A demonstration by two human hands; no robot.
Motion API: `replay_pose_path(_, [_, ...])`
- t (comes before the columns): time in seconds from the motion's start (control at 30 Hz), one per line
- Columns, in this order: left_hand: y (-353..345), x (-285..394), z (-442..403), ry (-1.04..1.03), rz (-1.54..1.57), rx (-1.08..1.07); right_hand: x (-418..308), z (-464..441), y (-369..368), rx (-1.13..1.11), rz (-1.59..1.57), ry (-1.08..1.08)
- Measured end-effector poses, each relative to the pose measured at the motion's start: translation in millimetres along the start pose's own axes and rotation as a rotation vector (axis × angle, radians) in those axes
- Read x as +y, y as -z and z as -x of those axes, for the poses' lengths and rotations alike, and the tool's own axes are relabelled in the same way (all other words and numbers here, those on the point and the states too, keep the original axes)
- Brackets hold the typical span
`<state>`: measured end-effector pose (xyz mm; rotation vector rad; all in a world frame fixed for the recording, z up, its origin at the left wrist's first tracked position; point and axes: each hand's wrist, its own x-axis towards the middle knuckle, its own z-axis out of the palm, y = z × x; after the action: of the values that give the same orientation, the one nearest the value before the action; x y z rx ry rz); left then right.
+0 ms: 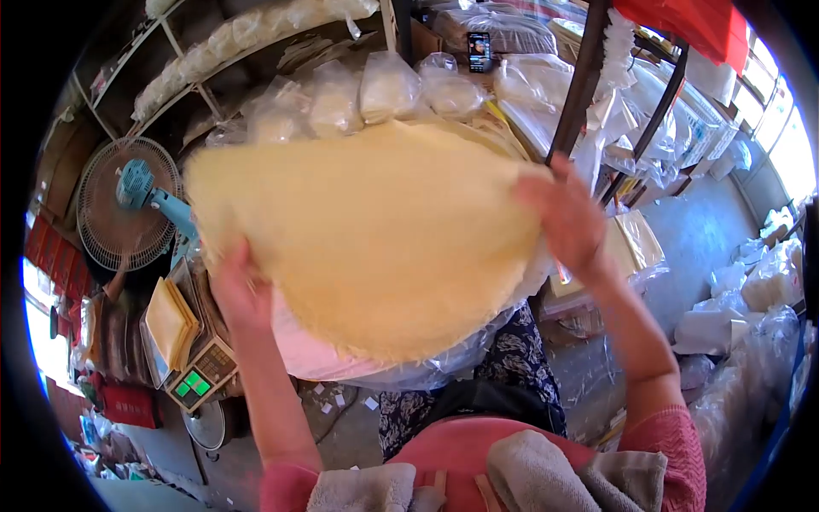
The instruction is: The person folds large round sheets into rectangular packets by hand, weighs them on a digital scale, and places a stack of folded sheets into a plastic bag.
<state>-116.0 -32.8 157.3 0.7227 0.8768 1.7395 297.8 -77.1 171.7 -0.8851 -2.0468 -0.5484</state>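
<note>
A large, thin, pale-yellow sheet (pixel 367 230) with a rough, curved near edge spreads out in front of me in the head view. My left hand (pixel 243 290) grips it at the left edge, thumb up. At the opposite edge my right hand (pixel 567 218) is closed on the sheet, its fingers smeared by motion. Under the sheet, a pink surface (pixel 311 346) and clear plastic (pixel 461 363) show along the near side. What the sheet is made of I cannot make out.
A digital scale (pixel 200 375) with folded yellow sheets (pixel 171 320) beside it stands at left, near a fan (pixel 128 205). Filled plastic bags (pixel 388 90) line the back, with a phone (pixel 479 51) above. A dark post (pixel 580 85) rises behind my right hand.
</note>
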Motion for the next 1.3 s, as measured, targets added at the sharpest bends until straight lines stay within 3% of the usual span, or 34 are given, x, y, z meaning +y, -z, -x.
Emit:
replay_pose_path(0.03, [35.2, -20.5, 12.2, 0.073, -0.048, 0.067, -17.5, 38.9, -17.9, -0.062, -0.414, -0.331])
replay_pose_path(0.1, [78.6, -57.3, 50.7, 0.262, -0.065, 0.128, -42.6, 94.4, -42.3, -0.282, -0.520, -0.358])
replay_pose_path(0.13, [103.5, -73.1, 63.9, 0.359, -0.148, 0.192, -51.2, 110.2, -47.7, -0.422, -0.209, -0.052])
replay_pose_path(0.2, [118.8, -80.2, 88.5, 0.434, -0.288, 0.164, -69.6, 137.6, -57.9, -0.570, -0.302, -0.166])
replay_pose_path(0.33, [128.5, -70.9, 75.9, 0.347, -0.312, 0.182, -81.7, 144.6, -65.8, -0.486, -0.430, -0.274])
replay_pose_path(0.37, [117.0, -54.0, 65.4, 0.454, -0.311, 0.120, -79.2, 135.7, -63.9, -0.445, -0.460, -0.321])
replay_pose_path(0.43, [83.9, -49.5, 42.7, 0.335, -0.244, 0.126, -78.9, 123.0, -60.4, -0.517, -0.547, -0.776])
replay_pose_path(0.47, [69.2, -55.1, 29.9, 0.249, -0.167, -0.004, -78.3, 119.8, -60.1, -0.549, -0.580, -1.007])
replay_pose_path(0.5, [55.4, -63.8, 19.3, 0.163, -0.092, -0.135, -74.7, 132.3, -73.9, -0.285, -0.713, -1.098])
replay_pose_path(0.63, [10.1, -138.0, -2.2, -0.224, -1.191, -0.584, -57.3, 147.5, -86.6, -0.307, -0.708, -1.315])
replay_pose_path(0.73, [7.7, -184.2, -0.6, -0.381, -1.658, -0.694, -57.4, 168.8, -96.9, -0.280, -0.686, -1.336])
replay_pose_path(0.83, [6.0, -196.2, -1.8, -0.399, -1.727, -0.732, -65.3, 163.6, -93.6, -0.324, -0.708, -1.329])
replay_pose_path(0.9, [8.6, -190.0, -16.5, -0.363, -1.787, -0.821, -89.7, 137.1, -85.4, -0.316, -0.839, -1.450])
replay_pose_path(0.93, [10.7, -185.6, -24.0, -0.343, -1.813, -0.869, -99.4, 153.5, -102.5, -0.428, -0.918, -1.373])
replay_pose_path(0.97, [11.0, -180.3, -30.9, -0.363, -1.887, -0.793, -116.2, 155.5, -112.1, -0.484, -0.953, -1.146])
replay_pose_path(1.07, [7.3, -168.1, -41.2, -0.385, -1.967, -0.593, -145.2, 97.0, -113.8, -0.723, -1.078, -0.875])
replay_pose_path(1.13, [8.2, -167.8, -28.8, -0.336, -1.841, -0.535, -118.8, 103.5, -134.3, -0.455, -0.736, -0.762])
replay_pose_path(1.2, [6.4, -163.7, 5.2, -0.317, -1.914, -0.579, -61.2, 89.1, -133.6, -0.375, -0.505, -1.002])
replay_pose_path(1.27, [13.8, -169.5, 23.4, -0.350, -1.937, -0.599, -4.4, 90.2, -140.6, -0.196, -0.214, -0.979])
replay_pose_path(1.3, [20.1, -176.1, 25.4, -0.399, -1.929, -0.589, 19.8, 89.6, -142.4, -0.280, -0.128, -1.001])
